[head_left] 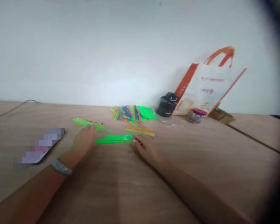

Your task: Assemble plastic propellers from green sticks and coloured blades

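Now, green strips [115, 139]: side by side, left of the bottle [166, 107].
Right hand [144, 147]: at their right ends; whether pinching, I cannot tell.
Left hand [85, 137]: at yellow-green strips [80, 122], grip also unclear.
Jar [194, 118]: right of bottle, small pale pieces inside.
Bag [208, 82]: right of bottle, contents hidden.

This is looking like a plain indoor room, either home or office: a light-brown wooden tabletop [224, 149] is standing against a smooth whitish wall [84, 56], and a black cylindrical bottle [166, 108], a white-and-orange carrier bag [212, 84] and a clear, magenta-lidded jar [195, 118] are sitting there.
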Motion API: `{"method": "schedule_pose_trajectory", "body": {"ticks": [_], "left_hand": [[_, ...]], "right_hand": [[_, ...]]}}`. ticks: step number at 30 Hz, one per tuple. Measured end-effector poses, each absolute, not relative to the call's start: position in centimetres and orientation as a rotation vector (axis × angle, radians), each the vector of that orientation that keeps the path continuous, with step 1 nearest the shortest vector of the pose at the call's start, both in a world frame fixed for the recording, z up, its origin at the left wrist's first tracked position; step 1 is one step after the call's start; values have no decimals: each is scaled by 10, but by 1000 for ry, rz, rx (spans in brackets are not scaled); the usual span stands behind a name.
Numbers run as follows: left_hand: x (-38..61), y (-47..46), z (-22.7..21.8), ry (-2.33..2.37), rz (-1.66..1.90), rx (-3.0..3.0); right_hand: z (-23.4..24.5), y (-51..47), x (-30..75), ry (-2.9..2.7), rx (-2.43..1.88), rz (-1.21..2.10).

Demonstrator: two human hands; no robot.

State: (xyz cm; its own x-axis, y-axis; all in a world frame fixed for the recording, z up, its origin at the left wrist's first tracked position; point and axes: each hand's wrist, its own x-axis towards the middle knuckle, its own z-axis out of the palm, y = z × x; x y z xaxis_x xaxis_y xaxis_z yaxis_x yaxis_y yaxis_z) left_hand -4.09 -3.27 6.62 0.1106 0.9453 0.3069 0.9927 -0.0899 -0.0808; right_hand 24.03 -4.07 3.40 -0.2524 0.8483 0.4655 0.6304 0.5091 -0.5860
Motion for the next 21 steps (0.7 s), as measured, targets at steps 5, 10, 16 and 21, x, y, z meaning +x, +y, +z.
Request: {"method": "schedule_pose_trajectory", "body": {"ticks": [5, 10, 16, 21], "left_hand": [[-54, -27, 60, -1991, -176, -2060], [-65, -17, 56, -2038, -149, -2042], [-70, -18, 58, -2057, -157, -2096], [-68, -27, 70, -2072, -113, -2155]], "right_hand": [[31, -36, 244, -2000, -1185, 289], [31, -34, 248, -1998, -1186, 212], [30, -20, 265, -1988, -1236, 105], [27, -3, 285, -2004, -1339, -70]]}}
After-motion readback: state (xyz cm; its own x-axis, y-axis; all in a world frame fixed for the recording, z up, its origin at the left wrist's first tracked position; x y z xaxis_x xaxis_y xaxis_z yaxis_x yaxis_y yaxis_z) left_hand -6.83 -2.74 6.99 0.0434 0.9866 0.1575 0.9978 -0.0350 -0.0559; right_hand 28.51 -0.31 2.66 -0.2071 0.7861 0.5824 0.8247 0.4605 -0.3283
